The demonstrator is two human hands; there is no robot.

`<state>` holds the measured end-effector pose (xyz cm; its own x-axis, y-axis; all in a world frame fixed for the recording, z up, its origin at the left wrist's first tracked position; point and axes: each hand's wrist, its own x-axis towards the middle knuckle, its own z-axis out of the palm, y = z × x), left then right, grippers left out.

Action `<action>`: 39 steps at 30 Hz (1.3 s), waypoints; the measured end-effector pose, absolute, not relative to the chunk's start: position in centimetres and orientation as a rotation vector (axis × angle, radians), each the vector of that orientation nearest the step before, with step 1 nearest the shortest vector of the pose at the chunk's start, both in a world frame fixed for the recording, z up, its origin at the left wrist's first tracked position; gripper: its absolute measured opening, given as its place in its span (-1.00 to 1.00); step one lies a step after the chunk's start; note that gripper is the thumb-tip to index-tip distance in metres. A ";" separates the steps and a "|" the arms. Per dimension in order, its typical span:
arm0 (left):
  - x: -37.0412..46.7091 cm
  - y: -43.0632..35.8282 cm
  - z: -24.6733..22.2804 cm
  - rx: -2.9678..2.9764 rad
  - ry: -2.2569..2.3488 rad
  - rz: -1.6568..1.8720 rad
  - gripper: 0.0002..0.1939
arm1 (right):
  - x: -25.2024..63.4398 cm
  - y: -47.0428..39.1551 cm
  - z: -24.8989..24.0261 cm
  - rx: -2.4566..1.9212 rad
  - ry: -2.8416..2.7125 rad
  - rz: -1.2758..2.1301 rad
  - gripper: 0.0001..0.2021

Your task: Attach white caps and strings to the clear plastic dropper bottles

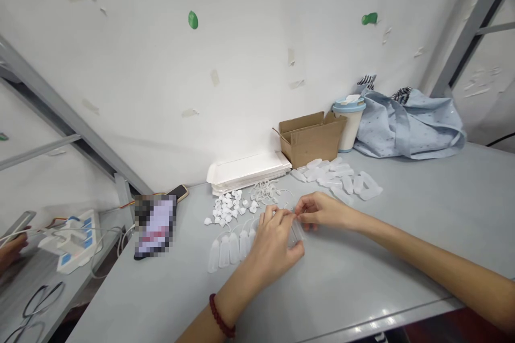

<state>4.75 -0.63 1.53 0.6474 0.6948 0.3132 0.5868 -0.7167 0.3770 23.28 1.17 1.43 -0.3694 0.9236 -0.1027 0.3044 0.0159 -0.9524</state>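
My left hand (pixel 276 241), with a dark red bead bracelet on the wrist, reaches over the right part of a row of translucent tags (pixel 229 249). Its fingers close at a clear tag piece (pixel 296 231). Close beside it, my right hand (pixel 316 210) pinches at the top of the same piece; what lies between its fingertips is too small to make out. Thin white loops rise from the tags in the row. Behind the hands are small white caps (pixel 227 208) and a heap of short white strings (pixel 265 191).
Loose translucent pieces (pixel 336 174) lie behind my right hand. Further back stand flat white boxes (pixel 249 170), an open cardboard box (pixel 316 142), a lidded cup (pixel 349 123) and a blue bag (pixel 410 126). A phone (pixel 156 228) is at left; another person's hand (pixel 14 249) shows at the far left.
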 end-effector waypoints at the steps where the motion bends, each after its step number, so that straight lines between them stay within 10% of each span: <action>1: 4.7 -0.6 1.6 2.626 1.046 0.632 -0.67 | 23.1 1.1 1.5 -1.272 -1.713 1.378 -0.91; 27: 3.9 -0.4 2.6 2.451 1.044 0.578 -0.66 | 23.6 1.1 2.1 -1.271 -1.753 1.437 -0.88; 39: 2.3 4.7 2.8 2.683 1.272 0.606 -0.78 | 26.2 3.0 3.3 -1.654 -2.026 0.201 -0.82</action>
